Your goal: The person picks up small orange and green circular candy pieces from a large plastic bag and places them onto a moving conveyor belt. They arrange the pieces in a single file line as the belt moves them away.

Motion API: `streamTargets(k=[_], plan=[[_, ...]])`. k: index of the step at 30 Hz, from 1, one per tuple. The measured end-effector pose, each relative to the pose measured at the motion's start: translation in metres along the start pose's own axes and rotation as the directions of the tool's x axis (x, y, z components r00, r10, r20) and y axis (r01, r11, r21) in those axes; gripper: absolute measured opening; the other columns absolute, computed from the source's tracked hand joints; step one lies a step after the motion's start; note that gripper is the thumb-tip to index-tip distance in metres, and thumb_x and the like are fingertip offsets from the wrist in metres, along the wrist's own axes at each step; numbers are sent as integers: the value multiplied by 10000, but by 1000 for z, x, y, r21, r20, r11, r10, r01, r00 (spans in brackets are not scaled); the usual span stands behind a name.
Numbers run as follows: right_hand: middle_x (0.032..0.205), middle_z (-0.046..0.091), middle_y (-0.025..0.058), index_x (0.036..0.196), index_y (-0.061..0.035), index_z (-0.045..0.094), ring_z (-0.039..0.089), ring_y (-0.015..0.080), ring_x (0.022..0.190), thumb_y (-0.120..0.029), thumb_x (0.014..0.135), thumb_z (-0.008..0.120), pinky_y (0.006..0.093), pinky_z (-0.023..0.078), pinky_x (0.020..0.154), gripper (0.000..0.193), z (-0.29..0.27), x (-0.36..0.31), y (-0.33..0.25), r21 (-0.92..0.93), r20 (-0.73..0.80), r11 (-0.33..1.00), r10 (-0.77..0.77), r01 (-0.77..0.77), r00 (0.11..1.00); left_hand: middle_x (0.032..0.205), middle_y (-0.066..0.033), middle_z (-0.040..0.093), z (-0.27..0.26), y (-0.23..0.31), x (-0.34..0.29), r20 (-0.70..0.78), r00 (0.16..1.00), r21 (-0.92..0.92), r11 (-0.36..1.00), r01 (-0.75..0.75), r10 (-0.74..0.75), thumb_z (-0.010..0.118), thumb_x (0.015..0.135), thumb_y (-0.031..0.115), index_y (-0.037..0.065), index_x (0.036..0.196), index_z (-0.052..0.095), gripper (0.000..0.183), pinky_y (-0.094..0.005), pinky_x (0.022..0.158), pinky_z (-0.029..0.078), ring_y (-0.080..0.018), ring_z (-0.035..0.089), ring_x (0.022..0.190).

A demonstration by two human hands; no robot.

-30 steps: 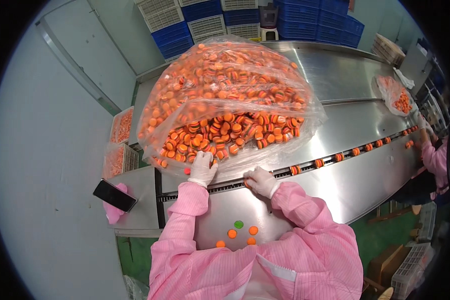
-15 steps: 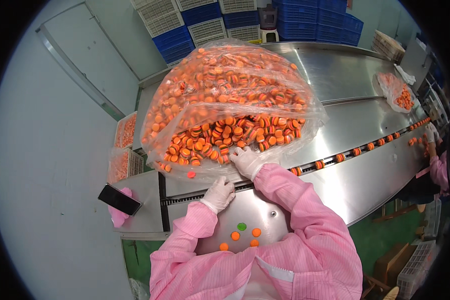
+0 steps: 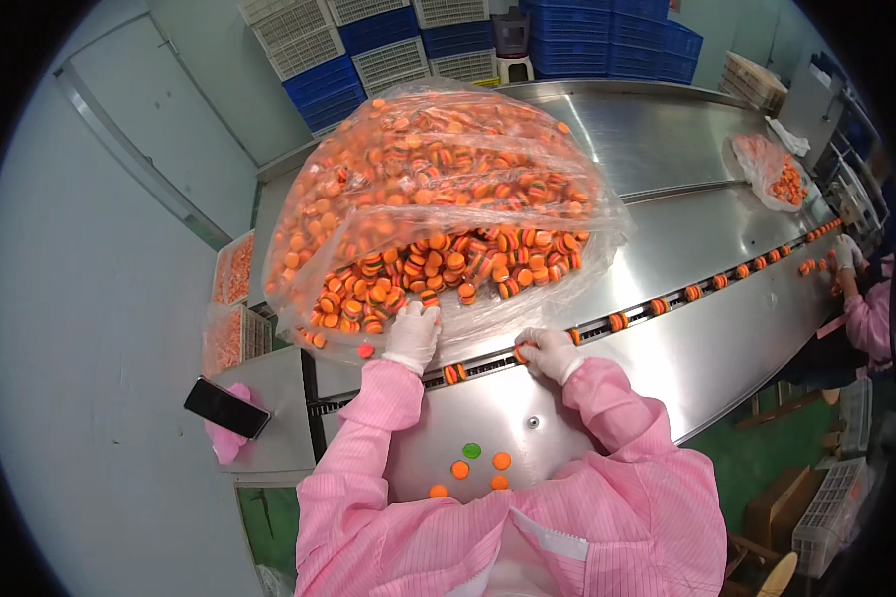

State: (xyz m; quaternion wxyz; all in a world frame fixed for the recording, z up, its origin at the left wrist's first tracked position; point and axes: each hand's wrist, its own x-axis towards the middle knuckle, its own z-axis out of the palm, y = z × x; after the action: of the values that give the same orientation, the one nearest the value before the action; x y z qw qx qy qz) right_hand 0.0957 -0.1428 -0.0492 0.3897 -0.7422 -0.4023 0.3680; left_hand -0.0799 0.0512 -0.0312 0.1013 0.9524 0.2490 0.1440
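A striped sweet [image 3: 520, 354] sits pinched in the right hand [image 3: 548, 355] at the groove [image 3: 490, 366], just below frame centre; a crooked release could topple it. Centre-left, the left hand [image 3: 412, 333] touches another sweet [image 3: 429, 298], grip unclear; snagging the plastic bag [image 3: 612, 231] could spill its pile.

A long, shiny steel table [image 3: 697, 368] carried everything, a dark chain channel [image 3: 488, 366] crossing it lengthwise. A large clear bag [image 3: 603, 239], crammed with striped orange pieces, sprawled behind the channel, and a red piece [image 3: 366, 351] lay by its lower edge. More striped pieces [image 3: 619, 321] stood in a row along the channel. Four orange discs [image 3: 502, 461] and a green one [image 3: 471, 451] lay on the near side. A smaller bag [image 3: 752, 159] of orange pieces rested toward the far right end.
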Motion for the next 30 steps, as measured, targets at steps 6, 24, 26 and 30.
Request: streamTargets(k=[6,24,26,30], plan=[[828,597,158,893,-58,543,585,328,807,-178,775,578,415,469,710,172,0,0,-22,-643,-287,750,-428,159,857,975,-173,538,7,2,30,354,923,225,971,75,-153,572,730,116,77,1005,540,280,-418,769,473,-341,544,919],[900,563,138,966,-85,572,564,319,832,-231,774,608,356,462,746,244,24,25,-23,-235,-54,858,-480,456,875,922,-94,515,-11,5,-77,20,976,-15,976,-216,216,652,716,240,71,884,583,248,-385,776,443,-306,513,879],[876,582,159,974,-76,565,566,326,834,-249,765,623,360,459,752,277,19,9,-6,-254,-27,924,-303,286,953,916,-102,517,-19,3,-61,153,961,-98,971,-217,230,636,734,241,67,870,584,227,-397,761,446,-314,513,874],[840,593,193,1016,-75,528,576,324,847,-283,757,638,383,466,727,349,6,-4,-19,-521,-121,850,11,-73,993,902,-148,521,-12,-12,-1,-156,969,-19,980,-197,192,541,789,136,83,875,584,110,-402,737,454,-324,527,840]])
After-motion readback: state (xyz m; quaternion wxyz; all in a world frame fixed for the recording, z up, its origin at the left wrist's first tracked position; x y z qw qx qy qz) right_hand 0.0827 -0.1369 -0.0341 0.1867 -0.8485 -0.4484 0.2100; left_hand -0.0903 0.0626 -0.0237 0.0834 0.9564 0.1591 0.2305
